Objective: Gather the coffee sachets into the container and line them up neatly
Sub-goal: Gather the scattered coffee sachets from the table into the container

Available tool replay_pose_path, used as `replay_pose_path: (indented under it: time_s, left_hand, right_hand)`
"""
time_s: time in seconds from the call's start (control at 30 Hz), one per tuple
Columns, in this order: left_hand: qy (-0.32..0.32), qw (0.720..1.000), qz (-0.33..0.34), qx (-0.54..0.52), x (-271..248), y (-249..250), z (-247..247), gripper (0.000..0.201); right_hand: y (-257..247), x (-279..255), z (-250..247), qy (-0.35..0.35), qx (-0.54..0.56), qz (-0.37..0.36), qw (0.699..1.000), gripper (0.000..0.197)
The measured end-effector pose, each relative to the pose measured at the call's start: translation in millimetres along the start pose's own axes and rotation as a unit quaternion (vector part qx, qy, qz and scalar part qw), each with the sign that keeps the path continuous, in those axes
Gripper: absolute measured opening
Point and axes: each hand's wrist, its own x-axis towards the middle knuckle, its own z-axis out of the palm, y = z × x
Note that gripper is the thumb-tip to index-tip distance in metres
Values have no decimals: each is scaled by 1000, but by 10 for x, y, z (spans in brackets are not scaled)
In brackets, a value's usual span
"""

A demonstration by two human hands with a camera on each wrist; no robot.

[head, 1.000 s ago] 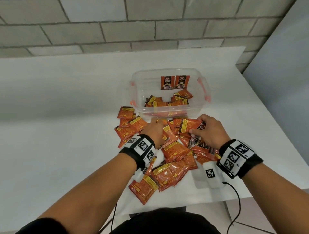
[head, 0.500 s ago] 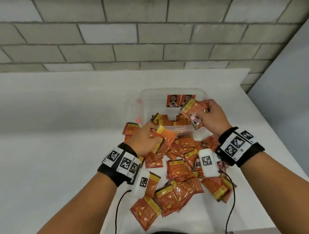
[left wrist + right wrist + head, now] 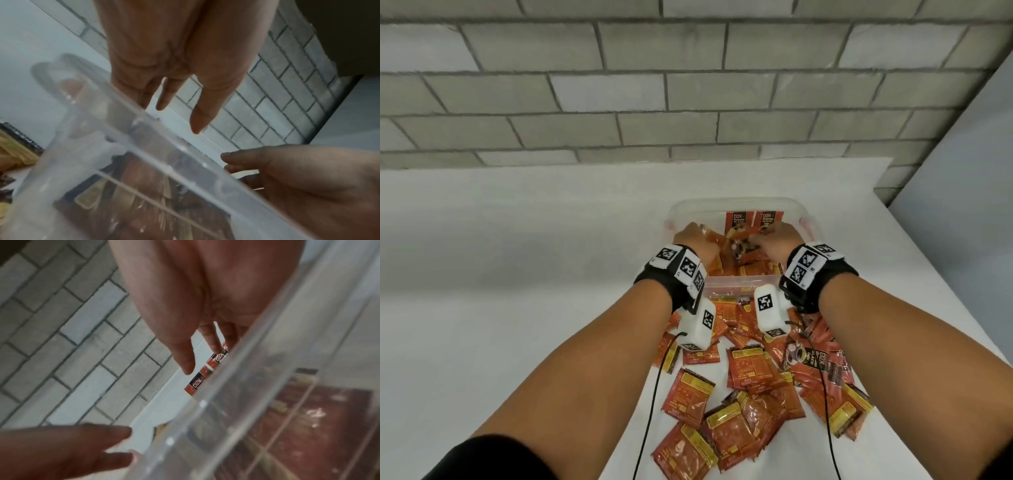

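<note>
- I see both of my hands reaching over the near wall of the clear container [image 3: 739, 205], which stands on the white table [image 3: 517, 274] toward its far right corner, below a grey brick wall [image 3: 688, 85].
- Left hand [image 3: 693, 240]: the wrist view shows its fingers [image 3: 197, 120] straight and spread above the rim, gripping nothing.
- Right hand [image 3: 779, 240]: its fingers [image 3: 185, 360] likewise hang extended and loose above the rim; the tips are hidden behind the container wall, and I see nothing held.
- Two sachets [image 3: 753, 221] stand upright side by side against the container's far wall; each reads "D2X" in white on a dark panel. The smaller lines beneath are too blurred for me to read.
- More orange sachets lie loose and jumbled on the container floor between the hands.
- A loose pile [image 3: 756, 394] of sachets lies on the table between the container and the near edge, most showing backs with yellow strips; one face-up at the pile's right reads "D2X" beside a coffee-cup picture.
- Black wristbands [image 3: 811, 270] carry square black-and-white markers, and black cables trail over the pile.
</note>
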Motion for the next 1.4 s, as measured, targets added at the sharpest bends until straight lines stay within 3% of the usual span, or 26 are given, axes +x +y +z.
replay_pose_path:
  time_s: [0.07, 0.13, 0.2, 0.27, 0.37, 0.43, 0.57, 0.73, 0.9, 1.0, 1.1, 1.2, 1.4]
  left_hand:
    - [-4, 1000, 16, -4, -61, -9, -31, 52]
    - [13, 998, 53, -20, -159, -81, -128, 73]
    - [40, 990, 97, -91, -311, -222, -259, 66]
    - [74, 975, 109, -179, -458, -485, -353, 47]
    - [128, 975, 51, -174, -607, -990, -333, 22]
    - [103, 988, 3, -112, -640, -1267, -236, 16]
    - [29, 998, -50, 19, -630, -1437, -39, 31]
    - [33, 994, -82, 57, -521, -1391, 108, 50]
    - [31, 991, -99, 83, -471, -1363, 178, 53]
    - [8, 992, -117, 43, -496, -1408, 148, 56]
    - [-7, 992, -126, -5, -522, -1510, 100, 80]
    - [-25, 992, -120, 2, -563, -1575, 35, 98]
    - [-58, 990, -122, -33, -586, -1713, -104, 83]
  right_hand:
    - [-19, -82, -75, 26, -47, -12, 998, 45]
    - [6, -193, -178, 79, -53, -54, 994, 41]
    - [62, -380, -270, 125, -26, -95, 987, 35]
    - [152, -599, -293, 130, -11, -127, 983, 24]
    - [310, -896, -235, 65, -15, -147, 987, 12]
    - [362, -1022, -156, 2, -49, -160, 986, 11]
    - [363, -1054, 186, -103, -167, -156, 968, 17]
    - [299, -983, 643, -85, -264, -143, 950, 38]
    - [330, -966, 892, -95, -290, -162, 938, 71]
    - [347, -981, 899, -112, -271, -155, 943, 65]
    - [353, -1012, 836, -147, -272, -156, 938, 63]
    - [335, -1020, 777, -160, -280, -156, 934, 49]
    - [240, -1030, 742, -170, -253, -164, 938, 27]
